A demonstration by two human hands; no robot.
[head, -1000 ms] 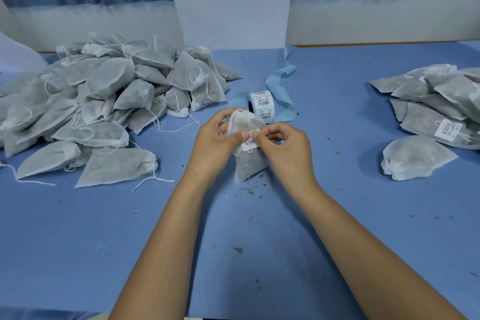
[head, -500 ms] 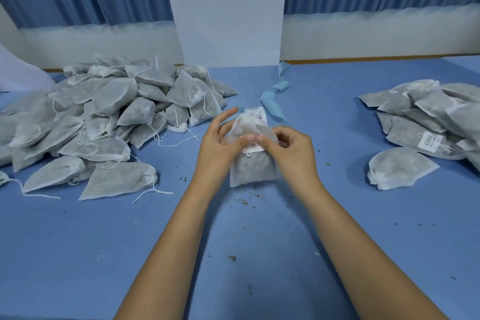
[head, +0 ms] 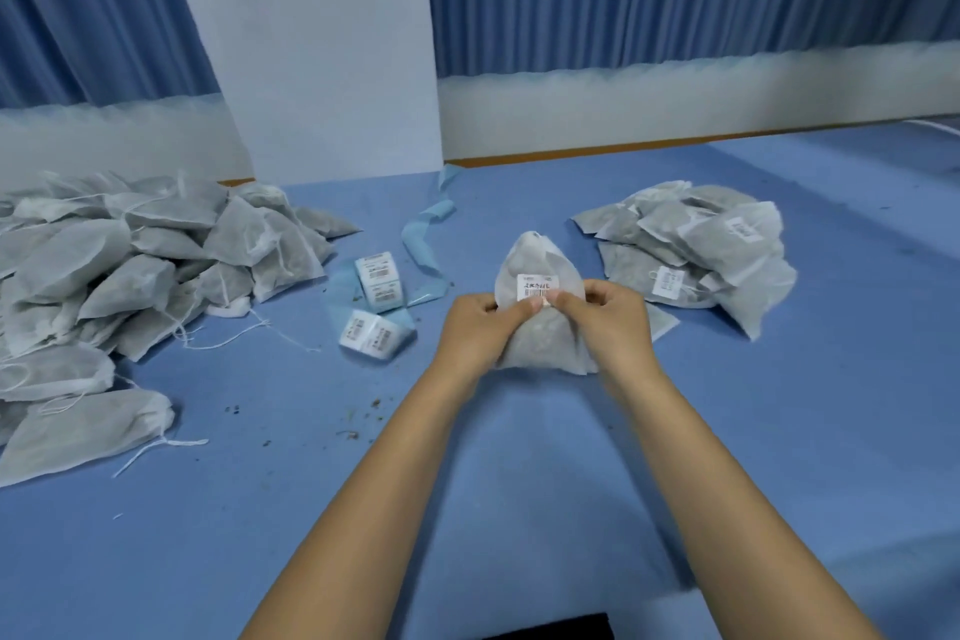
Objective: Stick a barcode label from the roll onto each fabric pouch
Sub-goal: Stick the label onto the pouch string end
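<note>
Midway across the surface (head: pixel 260 509), the left hand (head: pixel 480 322) and right hand (head: pixel 610 317) pinch the pouch (head: pixel 535 255), its long axis running away, gathered neck farthest.

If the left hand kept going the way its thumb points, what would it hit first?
Probably the right hand: its thumb lies just ahead, nearly touching, at the lower edge of the label on the pouch.

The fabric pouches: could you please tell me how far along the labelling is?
Done: the smaller right pile shows barcode labels on at least two pouches. In hand: the left hand and right hand grip one pouch, thumbs on its label. Still to do: the bigger left pile shows no labels, and the label roll sits beside it.
</note>
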